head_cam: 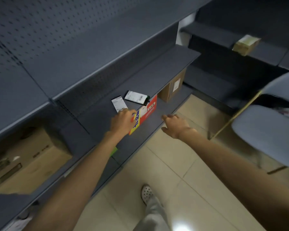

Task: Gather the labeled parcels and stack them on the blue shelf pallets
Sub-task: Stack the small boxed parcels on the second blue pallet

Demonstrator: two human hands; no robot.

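Two hands reach toward the dark blue shelf point(93, 119). The left hand point(122, 121) lies over the near end of a red and yellow box point(148, 110), its fingers bent down around that end. It appears to grip the box, probably to slide or square it on the board. The right hand point(175, 126) hovers to the right of the box, above the shelf's front edge. Its fingers are loosely spread and hold nothing, and it looks ready to take the box's other side. The box lies flat on a long face between the two hands, a steady way to rest. Just beyond the left hand's fingertips lie two flat packets, a white packet point(118, 104) and a dark packet point(136, 97), both with labels turned up where they can be read. Farther off, past the right hand, a brown box point(171, 88) stands beneath the upper board with its label facing out.
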